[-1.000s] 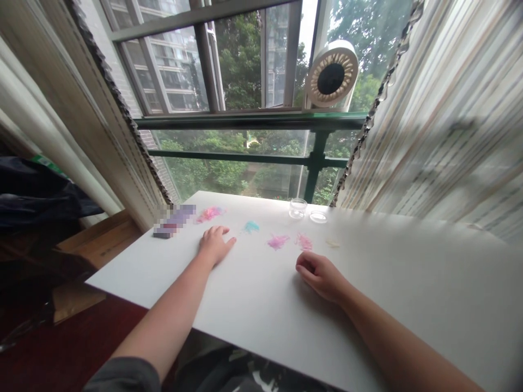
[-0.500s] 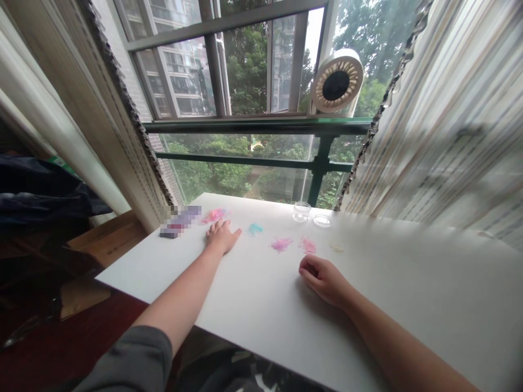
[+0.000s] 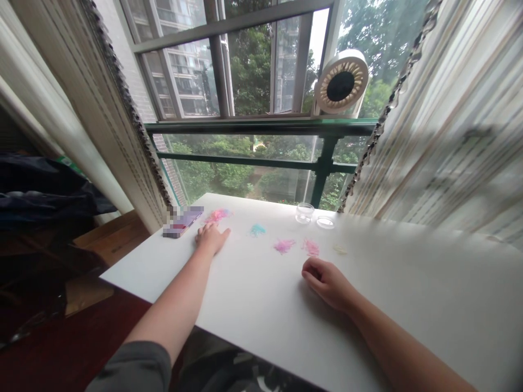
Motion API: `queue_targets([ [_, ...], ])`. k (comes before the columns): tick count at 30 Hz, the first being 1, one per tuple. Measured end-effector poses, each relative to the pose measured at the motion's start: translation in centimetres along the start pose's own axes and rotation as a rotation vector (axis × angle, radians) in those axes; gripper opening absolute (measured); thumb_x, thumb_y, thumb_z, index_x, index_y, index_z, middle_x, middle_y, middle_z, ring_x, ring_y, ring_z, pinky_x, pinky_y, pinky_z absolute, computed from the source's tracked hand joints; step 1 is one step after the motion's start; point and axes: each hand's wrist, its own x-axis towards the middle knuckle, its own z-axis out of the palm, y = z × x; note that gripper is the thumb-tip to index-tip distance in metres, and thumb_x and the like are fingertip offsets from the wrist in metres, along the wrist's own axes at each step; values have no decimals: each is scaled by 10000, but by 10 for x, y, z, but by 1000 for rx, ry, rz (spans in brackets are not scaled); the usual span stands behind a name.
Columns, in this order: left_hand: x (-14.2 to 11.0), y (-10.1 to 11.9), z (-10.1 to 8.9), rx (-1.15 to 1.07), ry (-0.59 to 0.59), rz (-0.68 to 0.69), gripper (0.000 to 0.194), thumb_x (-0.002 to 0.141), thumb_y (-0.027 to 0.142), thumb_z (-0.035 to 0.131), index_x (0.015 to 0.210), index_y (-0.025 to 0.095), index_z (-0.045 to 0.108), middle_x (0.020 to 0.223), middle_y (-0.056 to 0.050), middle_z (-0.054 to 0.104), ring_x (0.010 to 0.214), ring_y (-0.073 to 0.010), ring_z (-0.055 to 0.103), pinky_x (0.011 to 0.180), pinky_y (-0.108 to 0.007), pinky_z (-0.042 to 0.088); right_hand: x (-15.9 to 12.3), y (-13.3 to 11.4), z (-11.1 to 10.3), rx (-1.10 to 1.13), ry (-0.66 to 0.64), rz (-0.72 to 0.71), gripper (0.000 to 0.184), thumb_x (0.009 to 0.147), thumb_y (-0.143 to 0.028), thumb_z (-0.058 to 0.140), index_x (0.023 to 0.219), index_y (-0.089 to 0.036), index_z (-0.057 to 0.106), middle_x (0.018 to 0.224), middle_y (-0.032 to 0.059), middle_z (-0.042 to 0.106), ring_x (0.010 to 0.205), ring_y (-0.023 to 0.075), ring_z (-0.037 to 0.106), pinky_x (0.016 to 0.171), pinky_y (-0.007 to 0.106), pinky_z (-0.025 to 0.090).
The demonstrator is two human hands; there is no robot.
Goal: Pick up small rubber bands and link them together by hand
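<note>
My left hand [image 3: 210,238] lies flat on the white table [image 3: 261,305], fingers stretched out, just below a pink pile of tiny bits [image 3: 217,215] and right of a flat purple object [image 3: 183,221]. My right hand [image 3: 327,280] rests on the table curled into a loose fist, with nothing visible in it. In front of it lie a teal pile [image 3: 257,230], a magenta pile [image 3: 284,246], a pink pile [image 3: 312,248] and a pale yellow pile [image 3: 340,250].
A small clear jar [image 3: 304,213] and its lid [image 3: 326,222] stand at the table's far edge by the window. A round white fan [image 3: 342,84] sits on the green rail. Curtains hang at both sides. Dark clutter lies at the left.
My left hand has slid left and a little farther out, toward the pink pile and the purple object. My right hand has stayed curled in place.
</note>
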Motion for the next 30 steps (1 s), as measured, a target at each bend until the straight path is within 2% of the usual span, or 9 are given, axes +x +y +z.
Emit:
queue_targets([
  [5, 4, 3, 2, 11, 7, 4, 644, 700, 600, 425, 1228, 238, 495, 1351, -103, 402, 1189, -384, 345, 932, -525, 308, 1, 0, 0, -9, -2, 6, 92, 777, -219, 456, 704, -182, 498, 583, -29, 468, 540, 108, 425, 522, 226, 326],
  [10, 4, 7, 3, 36, 15, 8, 665, 700, 627, 410, 1281, 305, 429, 1375, -83, 370, 1203, -380, 326, 943, -543, 268, 1, -1, 0, -16, -2, -1, 100, 779, -224, 453, 705, -182, 505, 579, -31, 460, 539, 108, 421, 519, 225, 322],
  [20, 4, 7, 3, -2, 58, -1, 602, 710, 587, 437, 1215, 264, 500, 1334, -86, 425, 1197, -353, 353, 949, -514, 299, 1, -4, 0, -16, -7, 12, 94, 772, -219, 458, 699, -181, 503, 576, -35, 461, 538, 104, 414, 515, 220, 314],
  [25, 7, -1, 3, -169, 121, -15, 497, 709, 488, 519, 1141, 246, 554, 1285, -80, 487, 1162, -305, 433, 946, -442, 355, 1, -3, 0, -7, -3, 18, 93, 764, -217, 460, 691, -178, 502, 578, -30, 468, 540, 107, 420, 520, 225, 321],
  [30, 13, -8, 8, -539, 187, 36, 348, 692, 339, 579, 999, 180, 620, 1185, -87, 578, 991, -214, 579, 857, -299, 446, 1, -1, 0, -4, -1, 11, 98, 766, -225, 456, 694, -179, 502, 581, -26, 473, 541, 111, 424, 521, 229, 322],
])
